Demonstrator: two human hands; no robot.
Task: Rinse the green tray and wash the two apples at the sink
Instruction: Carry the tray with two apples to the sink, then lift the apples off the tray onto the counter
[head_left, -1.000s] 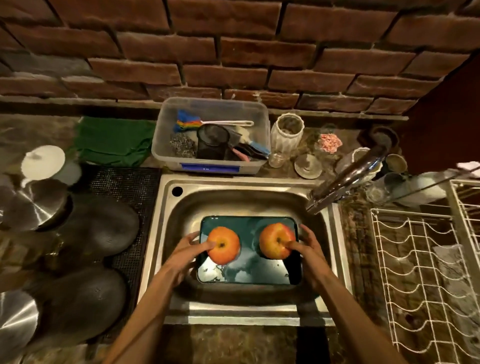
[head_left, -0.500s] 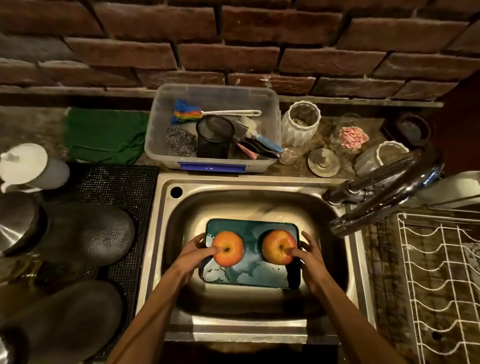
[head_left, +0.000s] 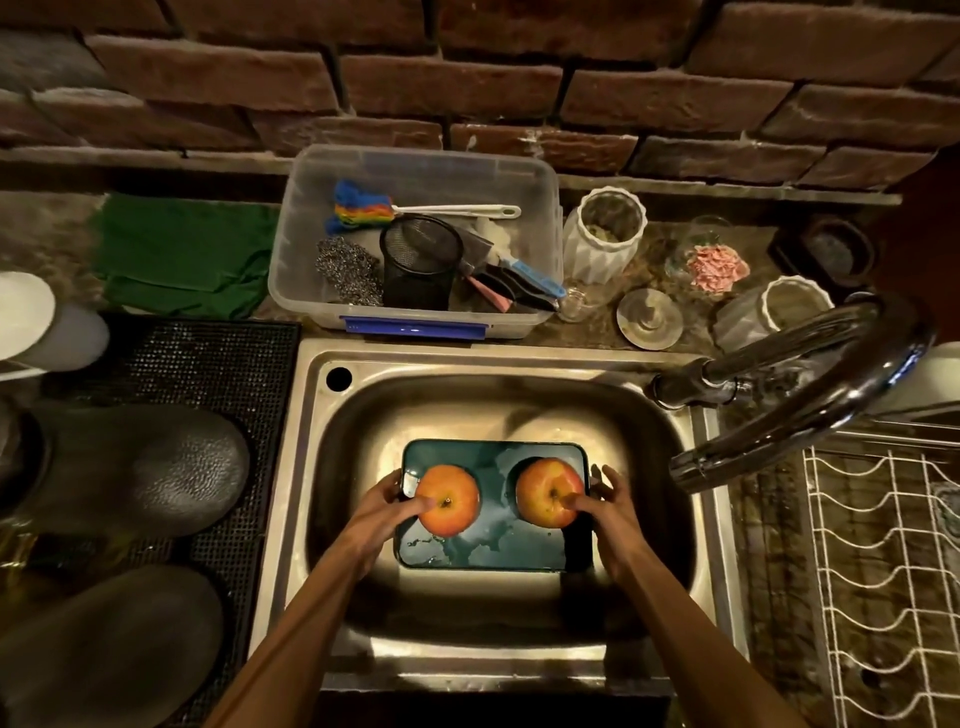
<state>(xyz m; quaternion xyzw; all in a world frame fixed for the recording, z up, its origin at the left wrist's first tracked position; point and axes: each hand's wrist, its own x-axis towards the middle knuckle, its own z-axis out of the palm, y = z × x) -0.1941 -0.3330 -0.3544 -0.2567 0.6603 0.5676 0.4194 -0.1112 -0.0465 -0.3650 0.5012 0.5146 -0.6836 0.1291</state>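
Observation:
A dark green tray (head_left: 493, 552) lies in the steel sink (head_left: 467, 405), wet with puddles of water. Two orange-red apples stand on it, one at the left (head_left: 453, 493) and one at the right (head_left: 543, 486). My left hand (head_left: 382, 514) grips the tray's left edge, thumb pressed on the left apple. My right hand (head_left: 609, 506) holds the tray's right edge, its thumb on the right apple. No water runs from the faucet (head_left: 810, 410), whose spout ends to the right of the tray.
Behind the sink stands a clear plastic tub (head_left: 415, 317) with brushes, scourers and a mesh cup. White jars (head_left: 605, 234) and a green cloth (head_left: 182, 254) line the back. Dark lids (head_left: 135, 467) rest on a black mat at the left; a white wire rack (head_left: 883, 571) is at the right.
My view has shifted, so the faucet and rack sit differently in the frame. Both hands stay at the tray's edges with thumbs on the apples; the tray has barely moved.

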